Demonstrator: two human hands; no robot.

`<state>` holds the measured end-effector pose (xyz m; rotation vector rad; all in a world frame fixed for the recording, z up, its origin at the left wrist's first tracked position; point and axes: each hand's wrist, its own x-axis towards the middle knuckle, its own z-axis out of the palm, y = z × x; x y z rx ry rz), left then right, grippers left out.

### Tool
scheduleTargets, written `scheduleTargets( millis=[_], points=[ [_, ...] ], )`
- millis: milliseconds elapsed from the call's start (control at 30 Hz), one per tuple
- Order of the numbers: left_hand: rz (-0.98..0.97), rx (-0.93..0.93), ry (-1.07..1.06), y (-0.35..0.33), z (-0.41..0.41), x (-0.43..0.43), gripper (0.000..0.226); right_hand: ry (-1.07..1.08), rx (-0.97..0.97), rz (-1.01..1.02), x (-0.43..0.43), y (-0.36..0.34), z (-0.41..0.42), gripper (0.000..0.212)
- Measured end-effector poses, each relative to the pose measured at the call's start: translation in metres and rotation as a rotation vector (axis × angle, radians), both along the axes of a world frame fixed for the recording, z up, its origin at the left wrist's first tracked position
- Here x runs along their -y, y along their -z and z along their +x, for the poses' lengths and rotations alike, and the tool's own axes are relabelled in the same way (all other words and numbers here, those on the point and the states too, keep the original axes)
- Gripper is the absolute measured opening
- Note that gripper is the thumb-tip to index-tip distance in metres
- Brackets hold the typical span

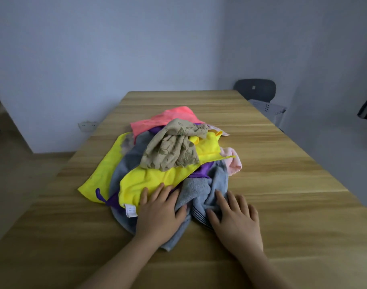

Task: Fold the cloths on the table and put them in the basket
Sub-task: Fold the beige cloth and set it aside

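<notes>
A heap of crumpled cloths lies on the wooden table (282, 184). On top sits a tan leaf-patterned cloth (172, 151), with yellow cloths (153, 180) under it, a coral pink cloth (163, 119) at the back, a pale pink one (232, 161) at the right and purple fabric (201, 172) in between. A grey towel (199, 192) hangs out at the near side. My left hand (159, 213) lies flat on the yellow and grey cloths, fingers straight. My right hand (234, 217) rests on the grey towel's right edge with fingers spread. A grey basket (270, 109) stands beyond the table's far right corner.
A dark chair (254, 88) stands behind the basket at the far right. A wall socket (87, 125) sits low on the wall left of the table. The floor drops away along the table's left edge.
</notes>
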<state>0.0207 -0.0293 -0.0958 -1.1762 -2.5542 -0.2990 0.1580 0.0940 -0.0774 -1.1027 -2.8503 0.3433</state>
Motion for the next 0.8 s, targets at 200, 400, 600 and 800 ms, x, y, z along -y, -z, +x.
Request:
scheduleTargets(
  millis=[200, 400, 600, 800],
  points=[
    [0.031, 0.14, -0.027, -0.001, 0.018, 0.018, 0.087, -0.061, -0.029, 0.03, 0.02, 0.009, 0.018, 0.058],
    [-0.045, 0.218, -0.023, 0.003, 0.06, 0.067, 0.088, -0.085, -0.024, 0.014, 0.055, 0.015, 0.067, 0.059],
    [-0.167, 0.298, -0.047, -0.005, 0.085, 0.09, 0.052, -0.12, 0.006, 0.002, 0.065, 0.01, 0.084, 0.059],
    [-0.126, 0.316, -0.096, -0.006, 0.092, 0.083, 0.047, -0.183, 0.03, 0.021, 0.059, 0.009, 0.099, 0.058]
  ],
)
